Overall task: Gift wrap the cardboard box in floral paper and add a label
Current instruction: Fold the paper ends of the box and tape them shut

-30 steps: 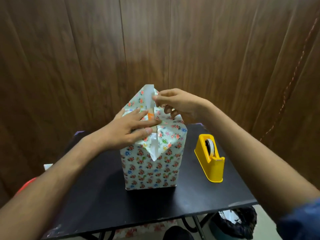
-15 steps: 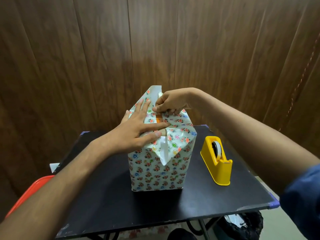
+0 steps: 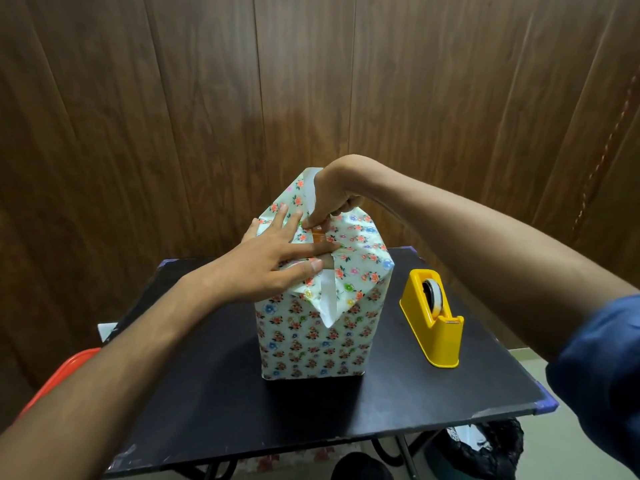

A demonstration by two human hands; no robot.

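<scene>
Since the earlier frames the right hand (image 3: pixel 332 199) has dropped from the raised far flap (image 3: pixel 304 192) to the top seam, its wrist now arched high and its fingertips pointing down. The left hand (image 3: pixel 273 261) has slid further across the top, and its fingers lie flatter and more spread than before.

Nearest, the box (image 3: pixel 311 327) stands upright near the middle of the black table (image 3: pixel 207 393), wrapped in floral paper. Its near flap (image 3: pixel 329 303) hangs down the front face as a triangle with a white inner strip showing. The left hand rests palm-down on the top of the box from the left, fingers straight and spread, pressing the folded paper flat; its thumb lies by the top edge of the near flap. Just beyond those fingers a short brown strip of tape (image 3: pixel 320 235) shows on the seam. The right hand comes from the right, fingers curled, with thumb and forefinger pinched at the far end of that strip. Behind it the far flap stands up.

The yellow dispenser (image 3: pixel 433 320) sits on the table to the right of the box, apart from it.
</scene>
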